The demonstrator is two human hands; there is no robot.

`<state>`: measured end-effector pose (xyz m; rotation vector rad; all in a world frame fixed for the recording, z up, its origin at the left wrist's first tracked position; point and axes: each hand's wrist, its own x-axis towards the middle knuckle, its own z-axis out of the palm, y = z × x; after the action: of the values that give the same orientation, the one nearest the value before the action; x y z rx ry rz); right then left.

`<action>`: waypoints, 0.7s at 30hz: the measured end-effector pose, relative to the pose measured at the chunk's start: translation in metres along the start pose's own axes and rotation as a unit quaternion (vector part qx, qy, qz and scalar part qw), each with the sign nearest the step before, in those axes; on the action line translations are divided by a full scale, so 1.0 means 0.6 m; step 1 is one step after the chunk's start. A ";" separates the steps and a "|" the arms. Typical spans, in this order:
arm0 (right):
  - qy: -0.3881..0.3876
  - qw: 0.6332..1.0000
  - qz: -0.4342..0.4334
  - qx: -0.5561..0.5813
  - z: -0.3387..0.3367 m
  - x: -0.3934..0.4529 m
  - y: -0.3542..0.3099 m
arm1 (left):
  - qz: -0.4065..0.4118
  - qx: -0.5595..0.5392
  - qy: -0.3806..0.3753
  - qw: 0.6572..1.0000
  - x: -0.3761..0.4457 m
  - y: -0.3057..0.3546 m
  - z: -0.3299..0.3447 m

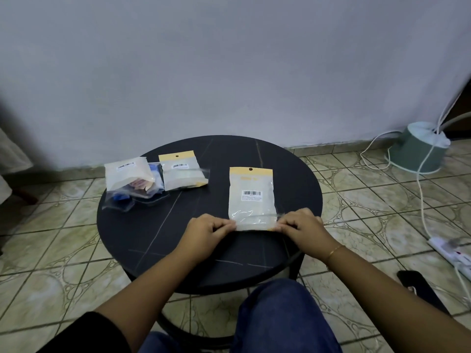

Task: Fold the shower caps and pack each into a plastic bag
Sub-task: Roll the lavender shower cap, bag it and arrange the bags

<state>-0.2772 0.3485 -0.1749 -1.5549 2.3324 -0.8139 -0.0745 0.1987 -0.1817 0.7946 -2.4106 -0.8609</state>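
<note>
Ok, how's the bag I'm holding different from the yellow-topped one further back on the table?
The held bag lies near the table's front, both hands pinching its bottom corners; the back bag lies untouched beside a pile of packets. The held bag looks larger, being closer. Both have yellow headers, hang holes and barcode labels.

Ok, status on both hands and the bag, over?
Left hand, right hand pinching near end of clear yellow-topped plastic bag, flat on round black table. Two packed bags far left, clear.

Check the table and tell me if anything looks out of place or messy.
Mostly tidy. The odd spot is the far left pile: a clear bag there lies crumpled, overlapping others, with blue and pink contents bunched inside. The bag beside it lies flat. Both hands, left hand and right hand, pinch the near bag, flat and square.
</note>
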 end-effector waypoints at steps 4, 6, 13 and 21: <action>0.016 0.993 0.088 0.074 0.007 0.008 -0.013 | -0.106 -0.075 0.017 0.991 0.011 0.008 0.004; 0.046 0.987 0.126 0.086 0.013 0.011 -0.021 | -0.133 -0.080 0.032 0.987 0.017 0.010 0.008; 0.108 0.960 0.232 0.108 0.026 0.017 -0.045 | -0.196 -0.031 0.036 0.979 0.041 0.020 0.016; 0.098 0.949 0.278 0.114 0.025 0.032 -0.055 | -0.276 0.016 0.014 0.961 0.062 0.033 0.011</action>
<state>-0.2526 0.3170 -0.1669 -0.6893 2.5069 -1.0676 -0.1129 0.1899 -0.1646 1.5217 -2.2048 -0.9991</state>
